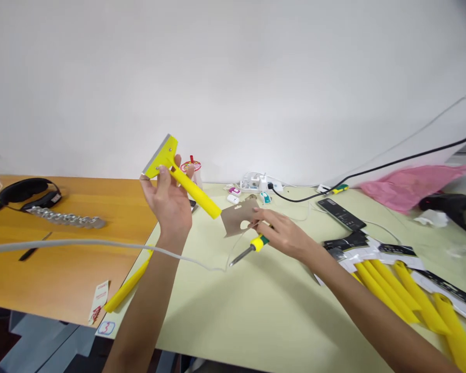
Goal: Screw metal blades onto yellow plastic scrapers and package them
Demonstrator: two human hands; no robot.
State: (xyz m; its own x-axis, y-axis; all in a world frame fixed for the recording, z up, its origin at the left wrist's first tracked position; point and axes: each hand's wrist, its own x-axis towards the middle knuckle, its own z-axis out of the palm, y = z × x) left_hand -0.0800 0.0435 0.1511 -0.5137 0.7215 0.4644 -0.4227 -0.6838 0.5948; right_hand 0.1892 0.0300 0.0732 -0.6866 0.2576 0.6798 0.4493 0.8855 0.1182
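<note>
Behind a pale green table (225,316) is a white wall (233,93), with an orange table (8,269) on the left. Above the pale green table, the left hand (171,207) holds a yellow scraper (181,176) by its wide end; apart and lower, the right hand (283,234) grips a screwdriver (256,244). Yellow handles (396,285) lie at the right.

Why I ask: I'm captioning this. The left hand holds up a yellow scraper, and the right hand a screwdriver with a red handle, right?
No: in the head view, the screwdriver has a yellow and green handle, not red. The left hand does hold up a yellow scraper, and the right hand the screwdriver.
</note>
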